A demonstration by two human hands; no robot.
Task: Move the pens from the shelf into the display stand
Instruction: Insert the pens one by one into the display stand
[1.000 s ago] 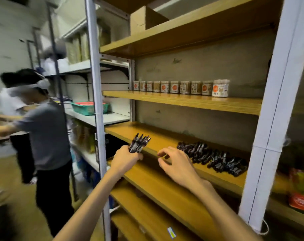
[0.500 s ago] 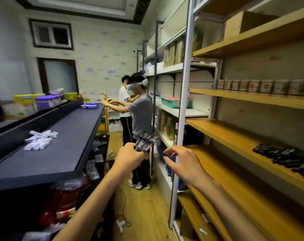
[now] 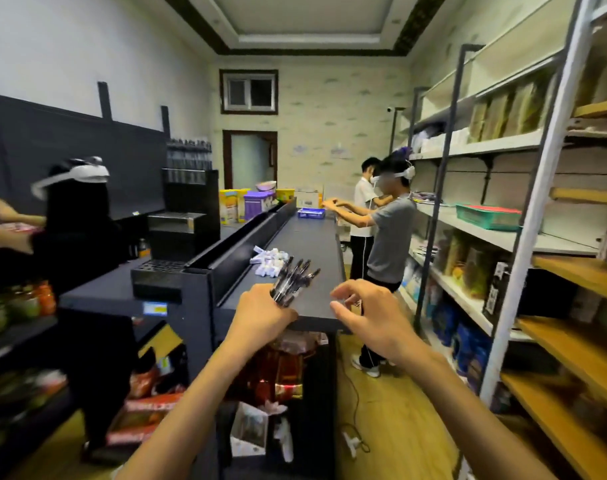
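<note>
Black plastic pens (image 3: 292, 280), a loose bundle of slim capped barrels, stand up out of the left hand (image 3: 260, 315), whose fingers are curled round their lower ends so that the tips fan out above and beyond the knuckles. Beside it, a little apart on the far side of the bundle, the right hand (image 3: 371, 315) holds nothing; its fingers are spread and half bent, thumb forward. Just beyond both hands lies the near end of a long dark counter (image 3: 307, 245), with a small heap of white wrapped packets (image 3: 269, 260) further along it. Past the left hand and off to its outer side stands a black tiered display stand (image 3: 168, 270) with a perforated top, which I take to be where the pens belong. Off to the right hand's outer side run the wooden shelves (image 3: 579, 344); no pens show on them from here. Such pens are likely light and stiff but smooth, and a fanned bundle tends to slip or splay, so a firm hold low on the barrels, with the free hand steadying the tips or drawing out one at a time, seems wise.
</note>
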